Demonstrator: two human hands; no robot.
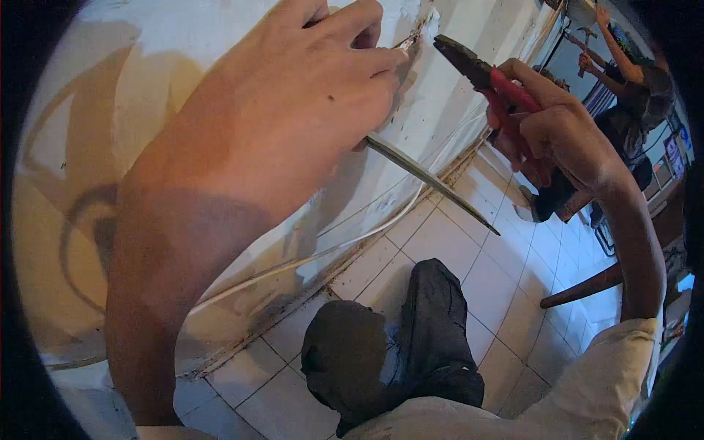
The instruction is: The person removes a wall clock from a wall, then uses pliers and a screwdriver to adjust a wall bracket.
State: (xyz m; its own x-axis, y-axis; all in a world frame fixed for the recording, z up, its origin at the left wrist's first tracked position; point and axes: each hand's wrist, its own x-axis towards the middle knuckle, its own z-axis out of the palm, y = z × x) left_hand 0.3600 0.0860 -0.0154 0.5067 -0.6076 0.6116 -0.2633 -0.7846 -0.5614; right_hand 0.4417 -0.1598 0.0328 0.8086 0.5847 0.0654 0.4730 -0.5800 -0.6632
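Observation:
My left hand (330,81) is closed against the pale wall (183,44), its fingertips beside a rough broken patch (418,33) with thin wire ends. A long, tapering metal rod (433,180) sticks out from under the palm, its point angled down to the right; its other end is hidden by the hand. In my right hand (557,125) are pliers with red handles (517,99). Their dark jaws (462,59) point up and left toward the broken patch, a short way from my left fingertips.
A white cable (352,240) runs along the foot of the wall. White floor tiles (440,235) lie below, with my dark-trousered legs (436,330) over them. At the upper right another person (638,95) raises both arms, one hand holding a hammer (587,44). A wooden leg (587,286) juts in from the right.

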